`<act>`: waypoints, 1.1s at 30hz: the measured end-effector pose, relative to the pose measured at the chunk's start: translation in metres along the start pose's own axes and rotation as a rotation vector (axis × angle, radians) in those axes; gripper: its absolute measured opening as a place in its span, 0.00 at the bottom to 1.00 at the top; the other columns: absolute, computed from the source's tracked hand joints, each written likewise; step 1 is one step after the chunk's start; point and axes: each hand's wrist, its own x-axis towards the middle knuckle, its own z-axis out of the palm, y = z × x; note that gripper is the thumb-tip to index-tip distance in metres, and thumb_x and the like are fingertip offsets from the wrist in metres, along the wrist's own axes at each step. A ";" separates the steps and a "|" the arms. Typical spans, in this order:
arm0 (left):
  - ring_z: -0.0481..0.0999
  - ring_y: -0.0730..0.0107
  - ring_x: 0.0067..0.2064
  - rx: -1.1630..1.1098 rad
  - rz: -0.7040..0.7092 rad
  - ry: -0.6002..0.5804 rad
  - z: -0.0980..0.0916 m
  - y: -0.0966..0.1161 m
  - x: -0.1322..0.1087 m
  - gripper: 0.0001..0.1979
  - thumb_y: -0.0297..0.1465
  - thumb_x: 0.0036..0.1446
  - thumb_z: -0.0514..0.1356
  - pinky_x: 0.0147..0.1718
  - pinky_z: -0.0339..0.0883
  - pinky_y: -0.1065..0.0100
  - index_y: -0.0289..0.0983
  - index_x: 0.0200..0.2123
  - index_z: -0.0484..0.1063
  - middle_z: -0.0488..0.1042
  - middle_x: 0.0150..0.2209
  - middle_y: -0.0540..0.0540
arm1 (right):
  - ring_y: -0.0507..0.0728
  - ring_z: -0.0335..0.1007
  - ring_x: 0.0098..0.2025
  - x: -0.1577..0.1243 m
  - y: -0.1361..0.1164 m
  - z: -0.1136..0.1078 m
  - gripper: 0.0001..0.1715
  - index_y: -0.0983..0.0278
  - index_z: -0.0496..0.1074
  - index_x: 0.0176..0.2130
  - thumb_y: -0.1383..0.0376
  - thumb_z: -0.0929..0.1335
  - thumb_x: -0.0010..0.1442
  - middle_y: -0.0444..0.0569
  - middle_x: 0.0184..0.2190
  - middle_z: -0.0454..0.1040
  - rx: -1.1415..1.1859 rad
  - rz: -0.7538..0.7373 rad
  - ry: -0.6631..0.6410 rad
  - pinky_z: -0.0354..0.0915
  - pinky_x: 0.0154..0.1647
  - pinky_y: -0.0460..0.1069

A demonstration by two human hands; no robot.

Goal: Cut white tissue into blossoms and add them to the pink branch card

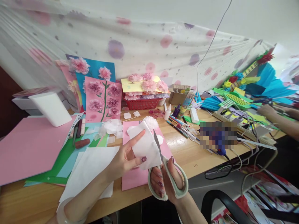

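My left hand (pixel 128 157) pinches a piece of white tissue paper (pixel 144 144) between thumb and fingers, held up over a pink sheet of card (pixel 133 180). In my right hand (pixel 167 180) are white-handled scissors (pixel 183 191), with thumb and fingers through the loops. The blades are parted at the paper's right edge; one blade shows and the other is hidden by the paper. Behind the paper, a white paper flower (pixel 150 123) sits at the top of the pink card. Small cut tissue pieces (pixel 111 127) lie heaped to the left.
White sheets (pixel 91 168) and large pink board (pixel 30 146) cover the left side. Flower pictures (pixel 102 99) lean against the wall. A red basket (pixel 142 104), glue bottle (pixel 167 112), pens and a power strip (pixel 243 127) stand behind and right. Another person's hand (pixel 267 112) is far right.
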 end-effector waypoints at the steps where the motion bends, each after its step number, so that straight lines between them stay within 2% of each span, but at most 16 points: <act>1: 0.72 0.70 0.31 0.001 0.011 0.037 0.000 -0.001 0.000 0.38 0.34 0.52 0.65 0.31 0.67 0.70 0.44 0.64 0.55 0.77 0.33 0.48 | 0.45 0.48 0.11 0.000 0.001 -0.001 0.34 0.64 0.61 0.22 0.37 0.62 0.54 0.38 0.14 0.57 -0.006 0.004 0.006 0.48 0.08 0.40; 5: 0.76 0.68 0.36 -0.040 0.020 0.161 -0.002 -0.005 0.003 0.28 0.38 0.57 0.61 0.38 0.69 0.69 0.43 0.60 0.63 0.80 0.38 0.46 | 0.44 0.47 0.10 0.001 0.006 -0.006 0.35 0.64 0.58 0.20 0.36 0.63 0.52 0.37 0.13 0.56 -0.026 0.032 0.027 0.49 0.07 0.40; 11: 0.77 0.70 0.38 -0.157 0.060 0.277 -0.001 -0.001 0.005 0.27 0.31 0.51 0.66 0.38 0.70 0.73 0.42 0.55 0.69 0.80 0.40 0.46 | 0.44 0.49 0.11 -0.002 0.012 -0.010 0.34 0.65 0.62 0.23 0.38 0.61 0.55 0.38 0.15 0.58 -0.033 0.047 -0.027 0.51 0.08 0.40; 14: 0.76 0.74 0.33 -0.196 0.119 0.354 0.001 0.004 0.006 0.30 0.34 0.53 0.64 0.32 0.69 0.75 0.44 0.59 0.63 0.79 0.38 0.48 | 0.44 0.50 0.12 -0.004 0.012 -0.012 0.33 0.65 0.63 0.24 0.39 0.61 0.57 0.39 0.16 0.58 -0.071 0.025 -0.029 0.52 0.10 0.40; 18: 0.74 0.79 0.29 -0.271 0.136 0.449 0.002 0.007 0.008 0.36 0.32 0.54 0.64 0.29 0.67 0.79 0.45 0.63 0.54 0.75 0.29 0.54 | 0.44 0.49 0.12 -0.006 0.013 -0.014 0.33 0.65 0.63 0.25 0.39 0.60 0.57 0.38 0.16 0.57 -0.113 0.046 -0.027 0.50 0.10 0.40; 23: 0.76 0.76 0.31 -0.308 0.097 0.430 0.002 0.007 0.008 0.34 0.30 0.54 0.62 0.32 0.68 0.76 0.44 0.63 0.54 0.74 0.31 0.53 | 0.44 0.50 0.12 -0.006 0.013 -0.014 0.33 0.65 0.62 0.24 0.39 0.61 0.57 0.38 0.16 0.58 -0.104 0.045 -0.012 0.49 0.09 0.40; 26: 0.76 0.75 0.34 -0.304 0.134 0.408 0.004 0.008 0.006 0.35 0.29 0.53 0.62 0.32 0.68 0.75 0.48 0.62 0.53 0.74 0.34 0.52 | 0.44 0.51 0.12 -0.005 0.012 -0.013 0.33 0.65 0.63 0.24 0.39 0.62 0.56 0.39 0.16 0.58 -0.104 0.037 -0.009 0.49 0.09 0.40; 29: 0.74 0.76 0.33 -0.254 0.169 0.362 0.003 0.007 0.006 0.28 0.28 0.52 0.64 0.31 0.66 0.75 0.50 0.54 0.61 0.73 0.35 0.53 | 0.45 0.50 0.12 -0.004 0.012 -0.012 0.32 0.66 0.64 0.24 0.41 0.61 0.58 0.39 0.15 0.58 -0.070 0.003 -0.039 0.49 0.09 0.40; 31: 0.71 0.79 0.30 -0.192 0.173 0.350 0.001 0.004 0.007 0.16 0.28 0.51 0.65 0.29 0.64 0.77 0.45 0.43 0.68 0.71 0.31 0.55 | 0.45 0.50 0.12 -0.004 0.012 -0.012 0.32 0.66 0.64 0.25 0.41 0.60 0.59 0.39 0.16 0.58 -0.043 -0.017 -0.058 0.49 0.09 0.40; 33: 0.69 0.80 0.28 -0.112 0.168 0.363 -0.003 0.000 0.008 0.07 0.29 0.50 0.66 0.28 0.63 0.78 0.40 0.33 0.71 0.70 0.28 0.54 | 0.45 0.50 0.13 -0.004 0.012 -0.012 0.31 0.66 0.64 0.26 0.42 0.60 0.60 0.40 0.17 0.58 -0.039 -0.033 -0.066 0.49 0.09 0.40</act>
